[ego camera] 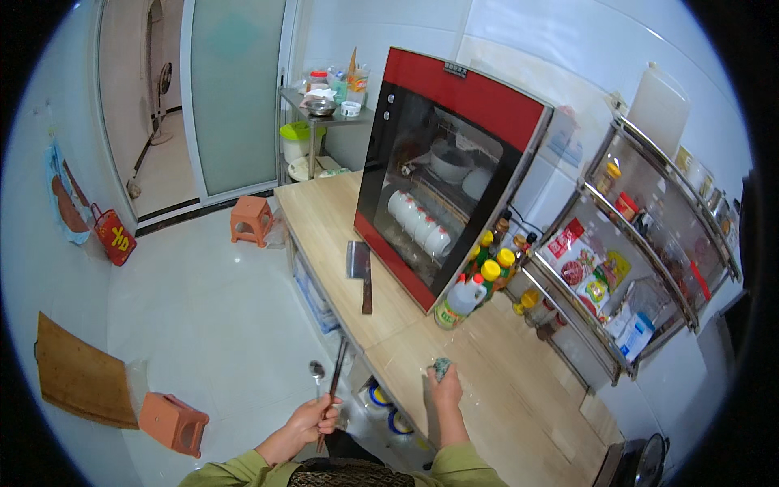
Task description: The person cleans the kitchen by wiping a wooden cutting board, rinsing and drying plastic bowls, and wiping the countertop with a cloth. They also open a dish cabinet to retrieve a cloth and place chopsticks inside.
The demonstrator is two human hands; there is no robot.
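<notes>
My left hand (316, 420) is closed around a pair of dark chopsticks (336, 371) and a metal spoon (316, 369), held upright beside the counter's front edge. My right hand (446, 387) grips a bunched dark green and white cloth or scouring pad (441, 367) over the wooden countertop (401, 359). Farther along the counter lies a cleaver (360, 268) with a dark handle. Behind it stands a red and black glass-fronted cabinet (441, 182) with white bowls or cups inside. Small wet spots show on the wood near my right hand.
A clear plastic bottle (461, 302) and several yellow-capped bottles stand beside the cabinet. At the right are a metal wall rack (645, 231) with packets and jars, and a pan lid (650, 465). Orange plastic stools (251, 219) and a wooden board (85, 377) are on the left.
</notes>
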